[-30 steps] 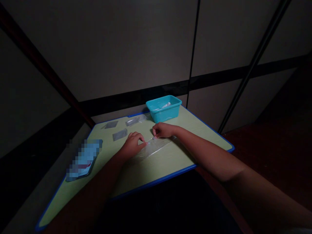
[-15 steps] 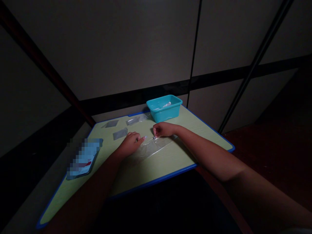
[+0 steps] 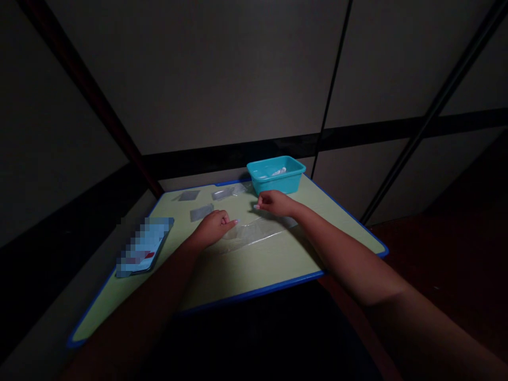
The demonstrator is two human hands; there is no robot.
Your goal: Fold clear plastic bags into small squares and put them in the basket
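Clear plastic film (image 3: pixel 264 230) lies on the table in front of me, running from beneath my left hand (image 3: pixel 213 227) to beneath my right forearm. My left thumb is stretched out over the film's left part, apart from the curled fingers. My right hand (image 3: pixel 275 203) is poised just past the film's far edge, fingers bent toward the thumb; whether they grip the pale speck at their tips, or that is a nail, I cannot tell. In my judgement, such thin film is best handled with the left thumb steadying one end and the right fingertips light, so that it neither creases nor slides. Farther out: two grey pieces (image 3: pixel 201 212), a clear packet (image 3: pixel 222 193), a teal basin (image 3: pixel 280 185) at the back, a phone (image 3: pixel 159 243) at left, all on the blue-edged table (image 3: pixel 254 275).
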